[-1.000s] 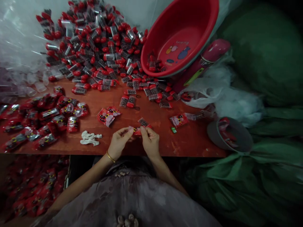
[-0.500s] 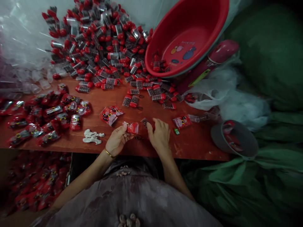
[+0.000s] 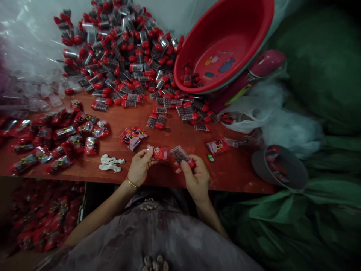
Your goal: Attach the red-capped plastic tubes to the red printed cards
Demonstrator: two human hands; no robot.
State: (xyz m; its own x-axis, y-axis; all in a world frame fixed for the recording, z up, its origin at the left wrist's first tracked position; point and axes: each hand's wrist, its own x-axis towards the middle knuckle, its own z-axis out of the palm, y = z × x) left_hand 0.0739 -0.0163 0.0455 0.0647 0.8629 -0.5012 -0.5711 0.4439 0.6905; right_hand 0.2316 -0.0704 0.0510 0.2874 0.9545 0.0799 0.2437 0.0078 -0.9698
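My left hand [image 3: 140, 167] pinches a red printed packet [image 3: 160, 153] by its left end, just above the table's front part. In my right hand [image 3: 197, 176] is a clear tube with a red cap [image 3: 180, 153], dark dotted contents showing through it. The cap end sits under my thumb, and the clear end points toward the packet. A small gap separates tube and packet. Beyond my left hand lie a few flat red packets [image 3: 132, 138]. Another red packet [image 3: 216, 146] lies to the right of my right hand.
A large heap of red-capped tubes [image 3: 124, 56] covers the back, beside a tilted red basin [image 3: 180, 64]. Filled red packets [image 3: 59, 131] are piled left, near white gloves [image 3: 110, 163]. A grey bowl [image 3: 258, 165] stands at the right edge, by a pink flask [image 3: 267, 62].
My hands have drawn apart. The left kept the red packet, while the right let go of it, reached to the table and lifted the red-capped tube toward me.
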